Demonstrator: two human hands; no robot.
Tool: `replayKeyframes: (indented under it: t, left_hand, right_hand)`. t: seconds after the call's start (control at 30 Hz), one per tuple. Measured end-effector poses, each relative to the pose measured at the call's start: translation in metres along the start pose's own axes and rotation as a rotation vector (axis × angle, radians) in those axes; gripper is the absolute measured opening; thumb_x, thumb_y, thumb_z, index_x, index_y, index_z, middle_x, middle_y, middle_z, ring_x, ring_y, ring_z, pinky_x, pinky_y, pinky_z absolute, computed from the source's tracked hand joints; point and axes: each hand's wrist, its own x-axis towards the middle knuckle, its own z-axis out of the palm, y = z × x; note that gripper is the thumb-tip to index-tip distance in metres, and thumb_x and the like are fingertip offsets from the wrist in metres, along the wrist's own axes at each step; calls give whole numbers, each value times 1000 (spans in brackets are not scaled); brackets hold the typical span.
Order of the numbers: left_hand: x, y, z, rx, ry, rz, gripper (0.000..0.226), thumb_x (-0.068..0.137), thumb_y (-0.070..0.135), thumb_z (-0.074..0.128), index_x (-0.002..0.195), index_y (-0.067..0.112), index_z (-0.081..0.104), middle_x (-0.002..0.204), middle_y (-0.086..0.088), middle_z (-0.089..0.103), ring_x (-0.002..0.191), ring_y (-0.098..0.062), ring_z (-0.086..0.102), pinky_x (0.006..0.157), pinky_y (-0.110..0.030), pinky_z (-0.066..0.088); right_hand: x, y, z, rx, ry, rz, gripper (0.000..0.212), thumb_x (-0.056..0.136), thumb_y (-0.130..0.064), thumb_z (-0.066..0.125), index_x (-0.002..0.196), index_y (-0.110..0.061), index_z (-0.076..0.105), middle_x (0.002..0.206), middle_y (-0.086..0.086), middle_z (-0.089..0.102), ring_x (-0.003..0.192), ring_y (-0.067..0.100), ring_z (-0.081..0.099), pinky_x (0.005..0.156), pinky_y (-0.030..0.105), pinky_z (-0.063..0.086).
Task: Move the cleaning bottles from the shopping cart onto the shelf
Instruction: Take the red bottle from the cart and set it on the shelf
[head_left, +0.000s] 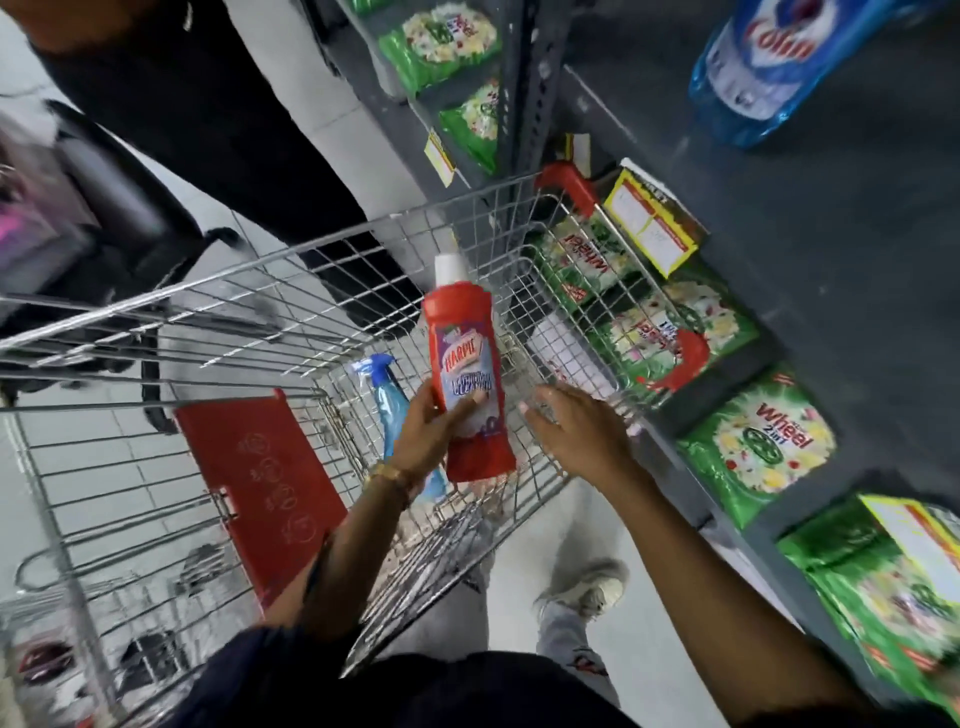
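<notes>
The left hand has the red bottle pinched around its lower body — thumb across the label, fingers behind — white cap up, tilted slightly, held above the cart basket. The right hand is empty, fingers spread, hovering just beside the bottle over the cart's right rim, not touching it as far as can be seen.

A blue spray bottle lies in the cart under the left wrist, not yet lifted. A blue bottle already sits on the grey shelf at upper right; green detergent packs fill the lower tier.

Step in hand, by the look of it: carrying the red bottle across to the shelf.

How the person does it well:
- The grip is low on a tall bottle, so it is top-heavy; a right-hand support near the neck before swinging it over the rim would steady it.
- Lift clear of the wire rim and the red corner guard — snag risk.
- Aim for bare shelf next to the blue bottle, not the tier with packs.
- Set the base flat, cap up, label out; release only once it stands.

The frame is motion-blurred, so exact finger contact is uncertain.
</notes>
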Motion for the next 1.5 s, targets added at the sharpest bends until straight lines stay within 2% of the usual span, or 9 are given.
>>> replayKeyframes:
  t: [0.13, 0.27, 0.37, 0.53, 0.67, 0.93, 1.2, 1.37, 1.5]
  left_hand:
    - [-65, 65, 18, 9, -145, 204, 40, 80, 19, 66, 118, 11, 56, 106, -1, 72, 91, -14, 71, 73, -24, 57]
    - [-115, 89, 52, 15, -306, 299, 32, 76, 20, 62, 108, 17, 62, 96, 6, 76, 87, -9, 70, 68, -20, 56]
    - [-139, 83, 79, 105, -393, 269, 35, 85, 35, 47, 112, 18, 62, 99, 6, 75, 91, -10, 71, 67, -26, 57]
    - [-167, 63, 129, 189, -536, 232, 37, 88, 39, 44, 106, 17, 67, 101, -2, 76, 93, -20, 72, 71, -31, 59]
    - [-181, 51, 164, 246, -639, 243, 37, 87, 36, 49, 106, 10, 67, 105, -7, 74, 94, -20, 71, 73, -31, 57]
    - [-197, 39, 222, 370, -775, 285, 28, 90, 33, 46, 104, 22, 68, 96, 7, 76, 89, -11, 72, 66, -18, 54]
    - [-202, 40, 315, 465, -921, 473, 21, 97, 21, 45, 110, 14, 60, 111, -8, 69, 102, -16, 66, 85, -26, 57]
    - [-193, 51, 390, 442, -964, 641, 49, 81, 56, 55, 111, 17, 59, 120, -14, 66, 114, -31, 61, 97, -52, 50]
    - [-192, 57, 427, 398, -1015, 714, 46, 80, 64, 52, 107, 28, 59, 117, -9, 68, 108, -23, 65, 93, -46, 54]
  right_hand:
    - [-32, -23, -42, 962, -95, 58, 28, 95, -38, 48, 114, -23, 61, 97, -6, 68, 87, 16, 64, 71, 25, 50]
    - [-94, -25, -70, 1204, 34, -16, 25, 86, -36, 53, 101, -20, 66, 88, -7, 75, 80, 9, 69, 70, 22, 56]
    - [-148, -2, -78, 1301, 159, 16, 36, 79, -37, 56, 107, -17, 66, 101, 0, 73, 92, 17, 68, 73, 27, 56]
    - [-221, 42, -74, 1373, 336, 94, 41, 81, -34, 54, 117, -14, 62, 116, 6, 71, 107, 23, 66, 82, 34, 57]
    - [-258, 67, -67, 1419, 460, 134, 31, 80, -33, 52, 105, -20, 65, 97, -7, 76, 94, 13, 69, 77, 29, 57]
    - [-299, 109, -64, 1438, 646, 193, 24, 95, -24, 46, 108, -16, 64, 96, -4, 75, 84, 8, 71, 68, 24, 54]
    - [-330, 167, -99, 1282, 971, 131, 22, 97, -15, 44, 105, -16, 64, 90, -8, 76, 87, 12, 68, 75, 30, 56]
    - [-334, 205, -137, 1307, 1126, 56, 23, 98, -14, 43, 113, -15, 60, 105, 8, 69, 100, 25, 63, 90, 54, 50]
    - [-337, 226, -156, 1289, 1217, -25, 28, 96, -16, 46, 120, -11, 59, 106, 4, 70, 101, 17, 65, 90, 48, 53]
